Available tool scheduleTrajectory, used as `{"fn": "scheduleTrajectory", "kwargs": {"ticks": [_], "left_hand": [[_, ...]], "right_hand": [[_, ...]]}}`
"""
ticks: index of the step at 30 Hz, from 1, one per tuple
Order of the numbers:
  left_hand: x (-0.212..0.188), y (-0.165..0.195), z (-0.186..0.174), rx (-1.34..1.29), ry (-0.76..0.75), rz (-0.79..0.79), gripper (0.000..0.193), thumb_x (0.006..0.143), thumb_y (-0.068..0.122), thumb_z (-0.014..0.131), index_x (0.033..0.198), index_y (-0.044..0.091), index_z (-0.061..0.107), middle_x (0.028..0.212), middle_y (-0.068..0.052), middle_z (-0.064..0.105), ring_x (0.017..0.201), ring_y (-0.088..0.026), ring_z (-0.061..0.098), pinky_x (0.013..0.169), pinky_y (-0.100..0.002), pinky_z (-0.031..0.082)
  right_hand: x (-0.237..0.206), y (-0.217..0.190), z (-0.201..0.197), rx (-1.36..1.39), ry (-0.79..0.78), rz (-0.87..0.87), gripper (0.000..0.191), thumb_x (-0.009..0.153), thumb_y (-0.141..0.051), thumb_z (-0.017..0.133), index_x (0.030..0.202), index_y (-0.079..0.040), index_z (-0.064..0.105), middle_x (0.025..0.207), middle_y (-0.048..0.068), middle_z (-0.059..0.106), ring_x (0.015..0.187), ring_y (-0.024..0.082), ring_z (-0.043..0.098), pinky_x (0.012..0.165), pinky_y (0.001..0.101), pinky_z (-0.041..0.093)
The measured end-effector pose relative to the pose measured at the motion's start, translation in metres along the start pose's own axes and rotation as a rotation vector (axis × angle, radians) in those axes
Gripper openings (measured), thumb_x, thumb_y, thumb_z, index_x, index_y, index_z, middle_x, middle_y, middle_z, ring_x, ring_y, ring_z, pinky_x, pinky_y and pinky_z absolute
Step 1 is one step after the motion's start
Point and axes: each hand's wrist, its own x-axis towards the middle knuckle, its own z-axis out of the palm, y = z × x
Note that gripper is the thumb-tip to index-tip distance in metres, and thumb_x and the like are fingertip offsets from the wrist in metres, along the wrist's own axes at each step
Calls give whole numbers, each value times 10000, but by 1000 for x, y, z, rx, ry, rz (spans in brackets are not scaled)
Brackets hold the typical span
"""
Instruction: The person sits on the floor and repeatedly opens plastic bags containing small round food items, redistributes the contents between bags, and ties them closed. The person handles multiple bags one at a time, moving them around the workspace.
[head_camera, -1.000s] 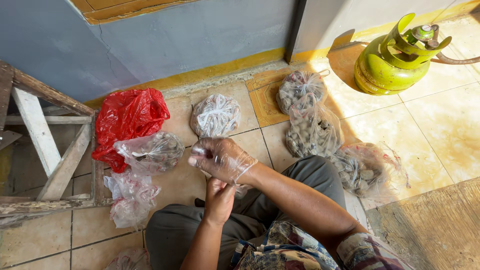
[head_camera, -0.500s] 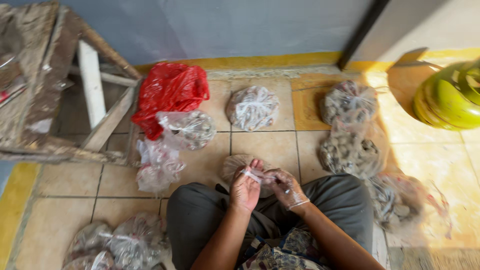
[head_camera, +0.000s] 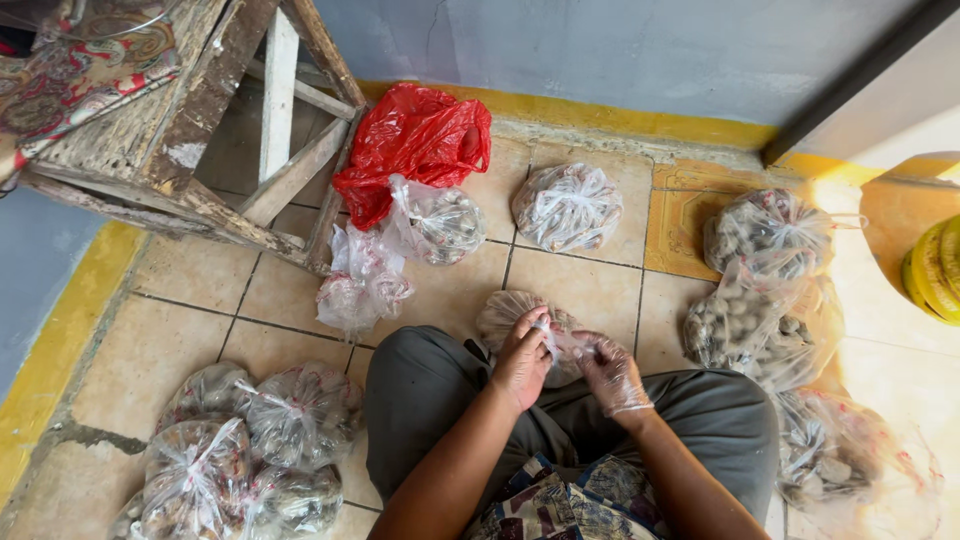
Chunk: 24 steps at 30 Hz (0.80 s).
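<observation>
A clear plastic bag (head_camera: 520, 320) filled with small brownish lumps is set on the tiled floor (head_camera: 590, 285) just below the middle of the frame, right against the knees, so that its mouth can be reached without leaning; its gathered neck is pinched by the bare left hand (head_camera: 522, 360), whose fingers are closed on the twisted plastic, while the right hand (head_camera: 610, 375), covered by a thin clear glove, is curled on the same neck from the other side, apparently to keep the twist from loosening. Both hands are held close together above the bag, which seems needed for a knot. A cluster of similar knotted bags (head_camera: 250, 440) is heaped at the lower left, kept apart from the looser, open-looking bags (head_camera: 765, 300) at the right edge. Toward the upper middle, one tied bag (head_camera: 567, 207) lies alone, with a red plastic bag (head_camera: 415, 145) and further clear ones (head_camera: 400, 255) beside a wooden frame (head_camera: 200, 120) in the upper left, against the grey wall (head_camera: 600, 50)
</observation>
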Motion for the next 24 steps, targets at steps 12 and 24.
{"fn": "scheduleTrajectory", "kwargs": {"ticks": [12, 24], "left_hand": [[-20, 80, 13, 455, -10, 563, 228, 1062, 211, 600, 1016, 10, 698, 903, -28, 704, 849, -103, 639, 793, -264, 523], [-22, 48, -39, -6, -329, -50, 304, 1089, 248, 550, 1263, 9, 623, 764, -54, 579, 659, -174, 590, 751, -381, 578]], "right_hand": [[25, -113, -44, 29, 174, -228, 266, 1045, -92, 602, 1304, -29, 606, 1010, 32, 706, 787, 56, 560, 748, 228, 487], [-29, -53, -81, -574, 23, 321, 654, 1082, -124, 622, 1697, -152, 400, 1041, 406, 576, 726, 219, 534, 721, 320, 491]]}}
